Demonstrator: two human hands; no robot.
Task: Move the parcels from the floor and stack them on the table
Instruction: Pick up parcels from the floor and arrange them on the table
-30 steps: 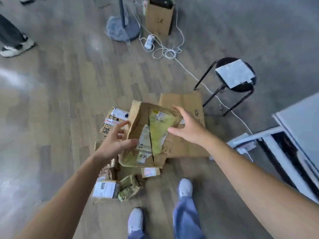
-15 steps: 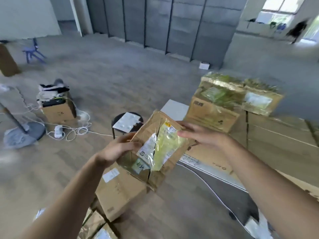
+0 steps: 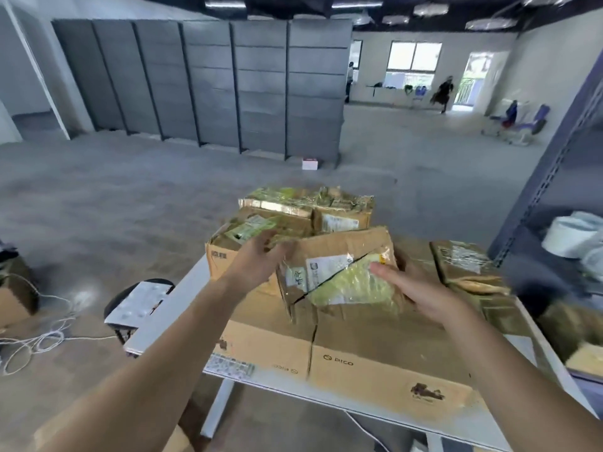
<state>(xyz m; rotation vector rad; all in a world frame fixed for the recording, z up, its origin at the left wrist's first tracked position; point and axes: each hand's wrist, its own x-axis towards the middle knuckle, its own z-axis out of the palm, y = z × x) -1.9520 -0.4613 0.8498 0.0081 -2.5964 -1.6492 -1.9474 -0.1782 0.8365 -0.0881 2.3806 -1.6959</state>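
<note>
We hold a torn parcel (image 3: 329, 275) at the centre of the frame, low over the bench (image 3: 176, 314).
Our right hand (image 3: 421, 293) pinches its right edge, thumb on the front. Our left hand (image 3: 257, 256) meets its upper-left corner, the fingers too blurred to tell whether they grip. Flat cartons (image 3: 375, 347) lie beneath, with stacked parcels (image 3: 303, 207) behind.

Torn parcel (image 3: 329, 252): brown cardboard, white label, yellow-green film
Flat carton (image 3: 375, 360): tan, dark print
Table (image 3: 176, 308): pale grey
Partition (image 3: 212, 86): dark grey
</note>
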